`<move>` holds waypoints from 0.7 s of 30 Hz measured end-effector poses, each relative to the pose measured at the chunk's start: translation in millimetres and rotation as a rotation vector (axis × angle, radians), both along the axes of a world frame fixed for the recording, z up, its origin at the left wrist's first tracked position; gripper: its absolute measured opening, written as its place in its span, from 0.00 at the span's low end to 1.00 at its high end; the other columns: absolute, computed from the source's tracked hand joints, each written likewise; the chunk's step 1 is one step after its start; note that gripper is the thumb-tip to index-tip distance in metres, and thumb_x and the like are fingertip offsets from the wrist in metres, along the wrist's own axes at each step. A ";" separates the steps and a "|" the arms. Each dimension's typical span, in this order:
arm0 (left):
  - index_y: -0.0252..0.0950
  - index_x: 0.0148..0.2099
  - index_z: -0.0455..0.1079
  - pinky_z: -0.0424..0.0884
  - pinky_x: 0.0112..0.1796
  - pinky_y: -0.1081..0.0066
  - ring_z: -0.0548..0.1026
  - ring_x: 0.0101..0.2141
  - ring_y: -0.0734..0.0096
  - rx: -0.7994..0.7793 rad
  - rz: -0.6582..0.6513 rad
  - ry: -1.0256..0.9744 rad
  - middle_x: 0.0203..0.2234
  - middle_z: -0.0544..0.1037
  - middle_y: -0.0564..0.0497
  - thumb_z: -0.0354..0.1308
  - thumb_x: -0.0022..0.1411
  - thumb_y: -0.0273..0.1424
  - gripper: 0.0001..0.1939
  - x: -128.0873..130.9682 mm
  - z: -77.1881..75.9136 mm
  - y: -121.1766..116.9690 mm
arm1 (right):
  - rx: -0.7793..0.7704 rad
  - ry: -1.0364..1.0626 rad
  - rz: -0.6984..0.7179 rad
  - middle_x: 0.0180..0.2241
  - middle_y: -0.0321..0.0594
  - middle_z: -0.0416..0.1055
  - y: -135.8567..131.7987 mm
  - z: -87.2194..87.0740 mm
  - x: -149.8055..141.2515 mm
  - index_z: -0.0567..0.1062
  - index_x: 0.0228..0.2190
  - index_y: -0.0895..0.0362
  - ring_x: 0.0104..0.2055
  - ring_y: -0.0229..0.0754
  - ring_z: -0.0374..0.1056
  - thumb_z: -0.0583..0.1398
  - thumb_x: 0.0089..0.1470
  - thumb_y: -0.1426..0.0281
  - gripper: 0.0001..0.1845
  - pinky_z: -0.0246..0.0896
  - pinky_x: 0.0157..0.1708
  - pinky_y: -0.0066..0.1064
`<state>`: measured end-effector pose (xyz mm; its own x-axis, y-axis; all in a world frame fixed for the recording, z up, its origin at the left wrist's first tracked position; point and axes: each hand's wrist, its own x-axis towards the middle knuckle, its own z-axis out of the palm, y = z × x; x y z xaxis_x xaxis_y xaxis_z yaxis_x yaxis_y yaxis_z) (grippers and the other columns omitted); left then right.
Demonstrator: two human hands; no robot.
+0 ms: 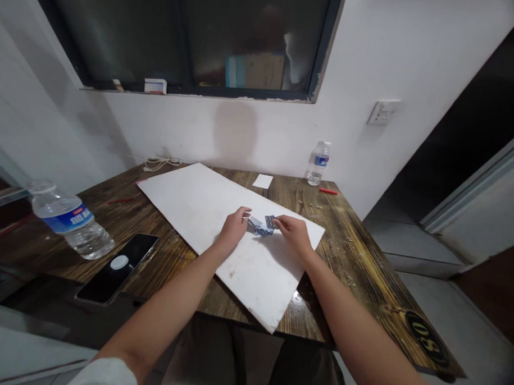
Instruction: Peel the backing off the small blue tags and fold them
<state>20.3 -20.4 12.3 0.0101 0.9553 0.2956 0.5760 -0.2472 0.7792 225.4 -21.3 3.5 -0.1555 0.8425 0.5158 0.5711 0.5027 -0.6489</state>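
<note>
A small folded blue-and-silver wrapper [262, 227] lies on a large white board [197, 204], which sits at an angle on the wooden table [347, 257]. My left hand [234, 227] pinches the wrapper's silver left end. My right hand [295, 236] grips its blue right end with thumb and fingers. Both hands rest just above the board, and their fingers hide part of the wrapper. I cannot tell exactly how it is folded.
A large water bottle [73, 220] lies on its side at left, near a black phone [117, 268]. A smaller bottle [319, 164] stands at the back, beside a white paper slip [262, 181] and a red stick [328, 191]. A white cable [161, 164] lies at the back left.
</note>
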 end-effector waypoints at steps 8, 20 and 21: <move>0.40 0.50 0.70 0.67 0.45 0.63 0.73 0.45 0.58 0.044 -0.259 0.291 0.45 0.76 0.46 0.60 0.56 0.41 0.21 4.2 6.2 -10.0 | -0.040 -0.064 0.116 0.51 0.43 0.71 0.6 -5.4 -3.2 0.68 0.55 0.50 0.53 0.47 0.65 0.59 0.54 0.69 0.26 0.58 0.53 0.41; 0.37 0.31 0.70 0.67 0.38 0.67 0.71 0.33 0.66 0.037 -0.310 0.366 0.29 0.74 0.51 0.58 0.55 0.32 0.04 7.6 6.2 -9.1 | -0.149 -0.005 0.139 0.31 0.36 0.73 -6.2 -4.3 -9.9 0.71 0.39 0.52 0.29 0.39 0.67 0.64 0.46 0.68 0.15 0.60 0.30 0.30; 0.37 0.32 0.71 0.67 0.36 0.68 0.71 0.33 0.67 0.025 -0.284 0.278 0.28 0.75 0.52 0.58 0.55 0.32 0.04 8.6 7.0 -9.3 | -0.185 0.092 0.136 0.29 0.34 0.72 -5.4 -2.8 -9.4 0.70 0.37 0.53 0.26 0.38 0.66 0.64 0.45 0.66 0.15 0.60 0.27 0.29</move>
<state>28.9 -29.7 19.4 0.3557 0.8955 0.2676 0.6701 -0.4439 0.5949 215.9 -26.6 0.7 -0.2335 0.8983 0.3723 0.4409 0.4391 -0.7828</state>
